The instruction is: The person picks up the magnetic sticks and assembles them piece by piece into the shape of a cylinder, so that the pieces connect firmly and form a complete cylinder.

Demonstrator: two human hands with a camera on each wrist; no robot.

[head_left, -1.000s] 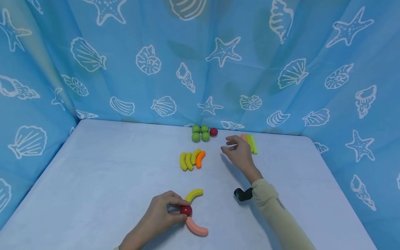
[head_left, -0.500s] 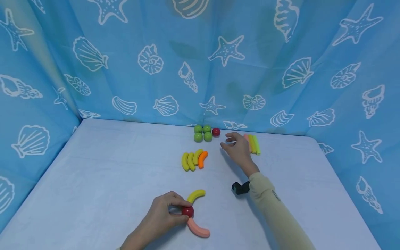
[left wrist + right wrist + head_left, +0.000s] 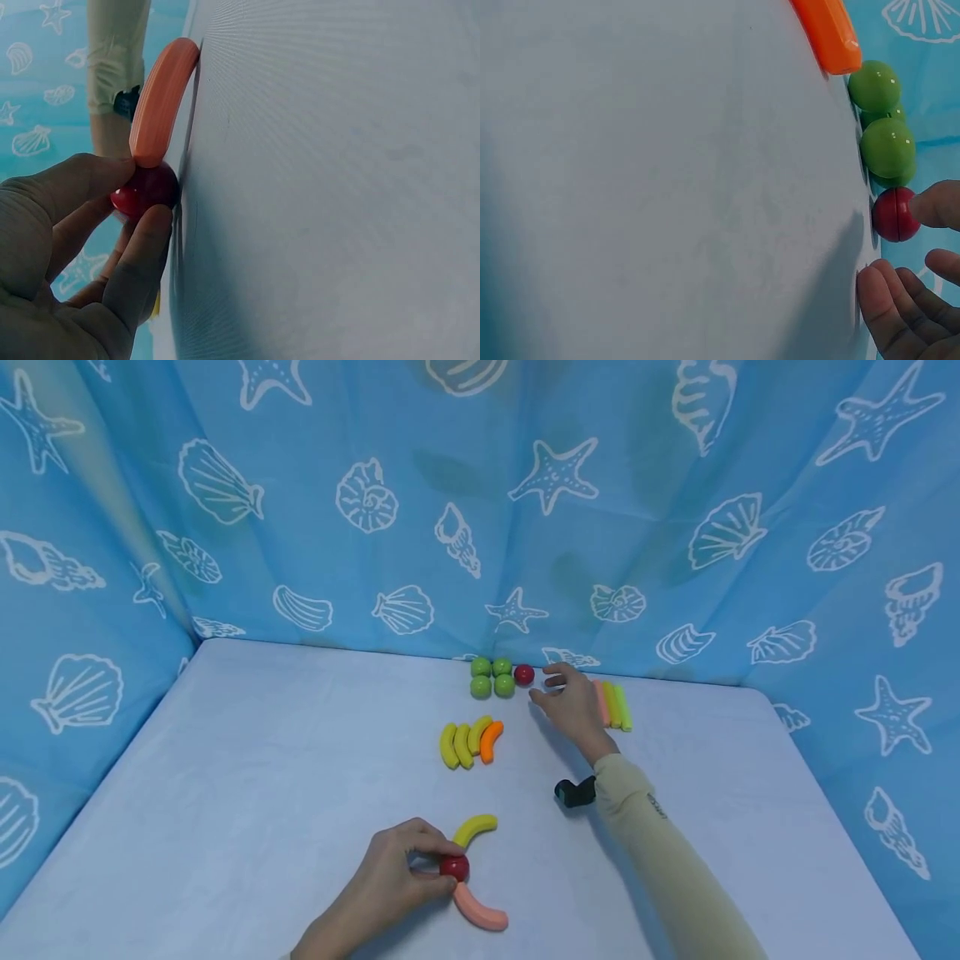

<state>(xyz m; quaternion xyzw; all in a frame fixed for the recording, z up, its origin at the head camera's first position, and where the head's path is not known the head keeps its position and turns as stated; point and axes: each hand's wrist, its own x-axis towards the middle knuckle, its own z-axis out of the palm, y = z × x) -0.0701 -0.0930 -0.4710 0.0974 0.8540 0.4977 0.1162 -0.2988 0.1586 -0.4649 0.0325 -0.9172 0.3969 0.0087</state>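
My left hand (image 3: pixel 393 872) pinches a shiny red ball (image 3: pixel 453 867) between thumb and fingers, low at the tabletop. A yellow curved, banana-shaped piece (image 3: pixel 477 827) lies just beyond that ball. On the near side, a pink curved piece (image 3: pixel 480 911) touches or nearly touches it; the left wrist view shows this pink piece (image 3: pixel 161 105) by the thumb tip. My right hand (image 3: pixel 573 706) hovers at the back, fingers spread and holding nothing. Just left of its fingertips sits a second red ball (image 3: pixel 524 675), which shows a seam in the right wrist view (image 3: pixel 896 214).
Several green balls (image 3: pixel 481 686) stand beside the back red ball. Yellow curved pieces (image 3: pixel 463 746) and an orange one (image 3: pixel 491 742) lie mid-table. Pink, yellow and green sticks (image 3: pixel 617 707) lie right of my right hand. A black wrist device (image 3: pixel 575 792) sticks out by the right sleeve.
My right hand has moved slightly forward and left, closer to the back red ball. The left hand keeps hold of its red ball in place. The head view has shifted a little.
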